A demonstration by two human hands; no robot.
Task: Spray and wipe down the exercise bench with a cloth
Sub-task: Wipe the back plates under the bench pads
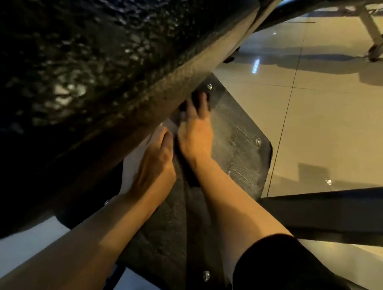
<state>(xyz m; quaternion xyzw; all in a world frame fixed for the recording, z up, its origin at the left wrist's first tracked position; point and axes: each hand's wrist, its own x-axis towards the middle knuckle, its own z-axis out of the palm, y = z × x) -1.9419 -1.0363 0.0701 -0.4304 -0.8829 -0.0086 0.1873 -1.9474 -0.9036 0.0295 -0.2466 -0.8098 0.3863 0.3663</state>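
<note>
The black textured bench pad (pixel 81 64) fills the near view. Under its edge, the right hand (pixel 194 131) presses a dark cloth (pixel 185 165) on the grey bolted base plate (pixel 239 149), fingers spread. The left hand (pixel 156 164) rests beside, probably for support; its fingers are hidden.
</note>
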